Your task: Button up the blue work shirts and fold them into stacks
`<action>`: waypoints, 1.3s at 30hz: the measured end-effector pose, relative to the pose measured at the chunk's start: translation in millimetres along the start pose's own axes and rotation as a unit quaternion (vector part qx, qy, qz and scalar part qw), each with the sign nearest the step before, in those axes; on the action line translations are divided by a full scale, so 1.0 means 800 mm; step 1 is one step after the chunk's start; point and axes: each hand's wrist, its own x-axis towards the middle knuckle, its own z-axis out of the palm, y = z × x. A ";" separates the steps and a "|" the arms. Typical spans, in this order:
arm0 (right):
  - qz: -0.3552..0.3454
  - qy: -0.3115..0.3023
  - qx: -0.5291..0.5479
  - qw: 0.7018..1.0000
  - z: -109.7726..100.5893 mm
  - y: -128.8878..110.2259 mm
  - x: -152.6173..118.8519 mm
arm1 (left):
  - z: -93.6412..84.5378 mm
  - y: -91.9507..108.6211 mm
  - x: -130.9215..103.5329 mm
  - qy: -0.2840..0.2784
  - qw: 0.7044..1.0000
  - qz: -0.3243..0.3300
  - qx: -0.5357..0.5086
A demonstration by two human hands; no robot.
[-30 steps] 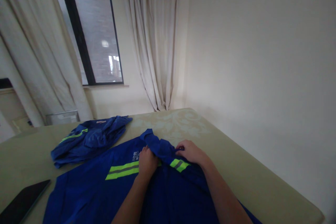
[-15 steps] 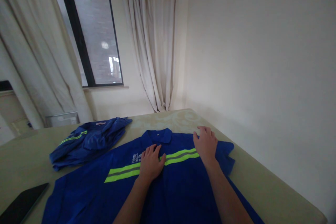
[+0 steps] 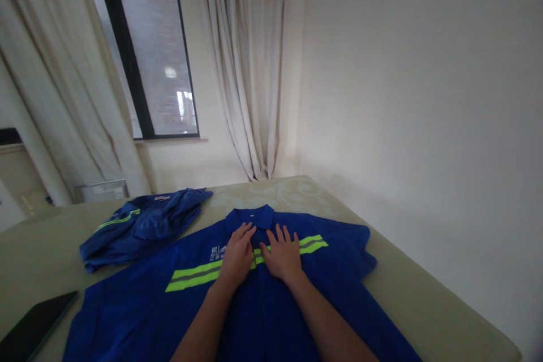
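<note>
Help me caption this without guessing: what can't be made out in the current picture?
All in the head view:
Blue garment: lower end cut off by the bottom edge.
Bright stripe: partly covered by the left hand and right hand.
White print: too small and blurred to read.
Collar label: too small to read.
Dark flat object: cut off by the picture's edge; its kind is unclear.
</note>
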 end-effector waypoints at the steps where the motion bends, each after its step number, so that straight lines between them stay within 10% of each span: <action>1: 0.000 -0.001 0.002 1.000 0.000 0.001 0.005 | -0.004 -0.004 0.001 -0.005 1.000 0.013 -0.006; 6: -0.008 -0.010 0.010 1.000 -0.007 0.001 0.028 | -0.020 0.006 -0.016 -0.070 0.997 0.008 0.019; 11: 0.004 -0.005 0.011 1.000 -0.004 0.008 0.051 | -0.024 0.056 -0.092 -0.117 0.992 -0.015 0.035; 17: -0.015 0.115 0.016 0.993 -0.014 0.022 0.074 | -0.024 0.100 -0.159 -0.226 0.974 0.013 -0.027; 28: -0.141 0.125 0.050 0.981 -0.057 0.005 0.048 | -0.041 0.089 -0.101 -0.170 0.984 0.037 -0.044; 39: -0.123 -0.029 0.014 0.992 -0.045 0.052 -0.040 | -0.039 0.070 -0.045 -0.083 0.995 0.055 -0.021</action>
